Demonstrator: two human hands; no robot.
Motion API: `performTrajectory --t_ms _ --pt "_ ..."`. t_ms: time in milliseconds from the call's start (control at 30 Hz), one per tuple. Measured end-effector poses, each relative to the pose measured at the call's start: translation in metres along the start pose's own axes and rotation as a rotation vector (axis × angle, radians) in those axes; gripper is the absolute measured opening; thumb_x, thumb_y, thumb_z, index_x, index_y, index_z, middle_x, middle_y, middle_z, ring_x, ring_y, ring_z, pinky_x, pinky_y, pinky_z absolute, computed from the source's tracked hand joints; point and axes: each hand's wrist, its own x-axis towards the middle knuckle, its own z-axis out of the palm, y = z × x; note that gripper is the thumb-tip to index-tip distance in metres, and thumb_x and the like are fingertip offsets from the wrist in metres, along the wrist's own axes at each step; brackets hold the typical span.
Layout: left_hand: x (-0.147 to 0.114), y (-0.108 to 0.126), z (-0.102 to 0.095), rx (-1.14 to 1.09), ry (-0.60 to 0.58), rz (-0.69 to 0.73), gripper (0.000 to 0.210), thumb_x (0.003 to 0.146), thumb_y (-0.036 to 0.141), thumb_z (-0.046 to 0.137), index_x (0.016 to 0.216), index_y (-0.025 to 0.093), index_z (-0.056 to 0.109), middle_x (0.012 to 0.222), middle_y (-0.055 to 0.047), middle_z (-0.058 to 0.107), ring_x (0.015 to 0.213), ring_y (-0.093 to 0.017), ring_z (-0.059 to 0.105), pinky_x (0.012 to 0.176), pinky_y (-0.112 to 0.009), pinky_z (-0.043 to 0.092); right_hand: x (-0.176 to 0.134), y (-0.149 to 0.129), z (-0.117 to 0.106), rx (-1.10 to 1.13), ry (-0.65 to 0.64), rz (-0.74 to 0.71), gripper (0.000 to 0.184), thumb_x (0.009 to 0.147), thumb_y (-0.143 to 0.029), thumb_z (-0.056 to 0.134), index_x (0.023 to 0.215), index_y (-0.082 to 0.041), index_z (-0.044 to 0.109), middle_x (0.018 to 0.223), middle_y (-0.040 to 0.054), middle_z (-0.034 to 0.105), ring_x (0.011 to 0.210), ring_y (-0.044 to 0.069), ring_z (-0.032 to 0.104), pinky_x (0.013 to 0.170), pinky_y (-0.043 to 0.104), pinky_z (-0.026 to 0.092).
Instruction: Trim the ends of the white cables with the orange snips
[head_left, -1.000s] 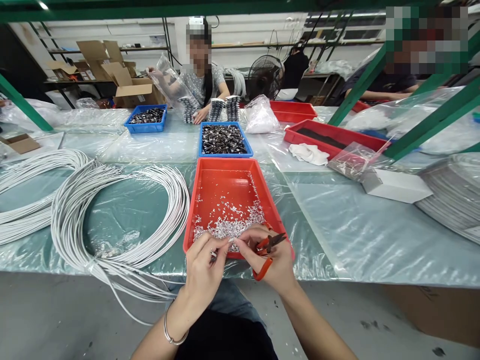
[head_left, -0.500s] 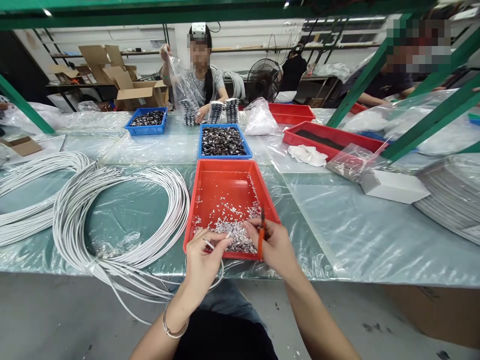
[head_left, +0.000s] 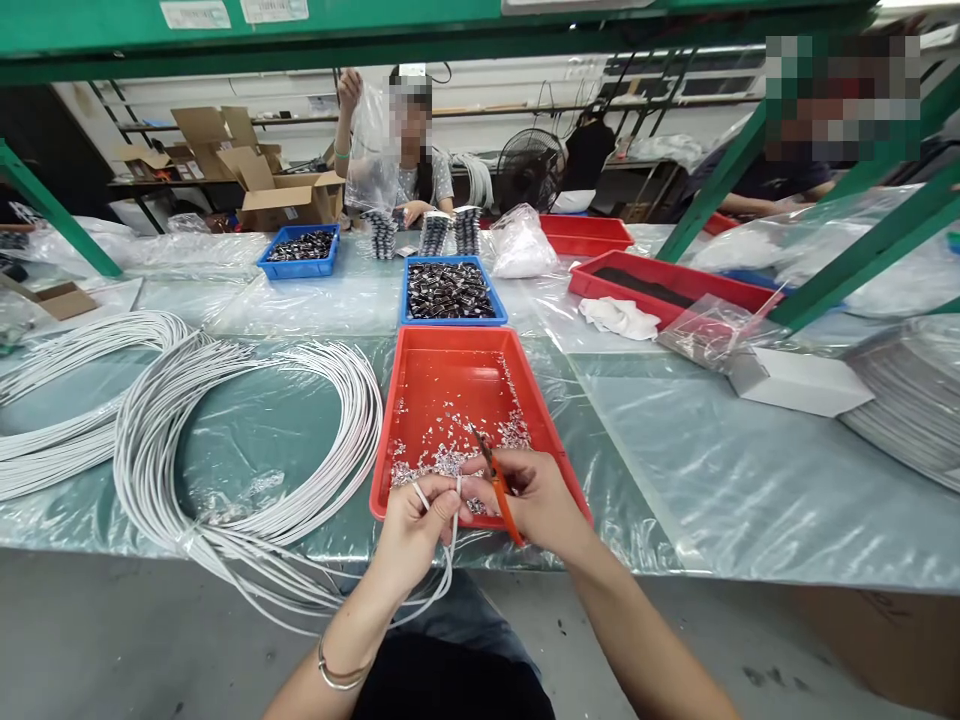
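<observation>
Both hands (head_left: 480, 505) close, fingers pinched.

Thin white cable (head_left: 452, 492), end upright over red tray; orange-handled cutters (head_left: 495, 484) tilted just beside it

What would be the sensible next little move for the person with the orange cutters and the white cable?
Probably bring the orange cutters in the right hand onto the end of the white cable pinched by the left hand and snip. The cable end stands up beside the cutters, both are over the red tray, and silvery offcuts already lie in it.
</observation>
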Motion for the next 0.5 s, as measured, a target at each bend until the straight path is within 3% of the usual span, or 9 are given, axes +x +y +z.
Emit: performTrajectory --t_ms 67,133,267,367,500 --pt "0.0003 0.0006 0.0009 0.028 0.013 -0.001 0.038 0.079 0.043 0.055 0.083 0.005 0.056 0.062 -0.005 0.053 0.043 -0.005 0.037 0.043 -0.017 0.031 -0.0013 -0.0003 0.0006 -0.079 0.038 -0.056 0.014 0.073 -0.02 0.065 0.066 -0.009 0.059 0.055 0.0006 0.043 0.05 0.007 0.036 0.046 0.016 0.029" --pt "0.0007 0.0018 0.002 0.068 0.03 0.001 0.039 0.079 0.042 0.055 0.085 0.004 0.057 0.061 -0.006 0.054 0.042 -0.005 0.036 0.041 -0.018 0.03 -0.0033 -0.0009 -0.0004 -0.221 0.058 -0.134 0.021 0.074 -0.016 0.062 0.057 -0.009 0.052 0.052 -0.0007 0.037 0.05 0.006 0.03 0.045 0.017 0.025" --pt "0.0013 0.0025 0.0041 0.262 0.117 0.13 0.03 0.08 0.035 0.053 0.079 0.007 0.06 0.055 -0.002 0.049 0.043 -0.006 0.035 0.042 -0.018 0.028 -0.0068 -0.0041 -0.0008 -0.485 0.118 -0.306 0.028 0.071 -0.009 0.057 0.054 -0.01 0.035 0.05 -0.0029 0.028 0.048 0.006 0.024 0.045 0.017 0.021" --pt "0.0004 0.0015 0.0046 0.454 0.16 0.221 0.025 0.083 0.03 0.05 0.076 0.009 0.062 0.056 -0.002 0.048 0.052 -0.008 0.041 0.049 -0.019 0.031 -0.007 -0.0047 0.0014 -0.639 0.201 -0.414 0.015 0.071 -0.011 0.055 0.06 -0.012 0.045 0.05 -0.0035 0.036 0.046 0.006 0.032 0.045 0.017 0.026" --pt "-0.0005 0.0006 0.0036 0.542 0.214 0.215 0.021 0.081 0.027 0.051 0.075 0.01 0.061 0.06 -0.002 0.051 0.054 -0.009 0.042 0.052 -0.02 0.033 -0.0068 -0.003 0.0031 -0.733 0.274 -0.47 0.002 0.071 -0.012 0.054 0.071 -0.013 0.055 0.056 -0.0028 0.05 0.048 0.007 0.044 0.047 0.017 0.034"
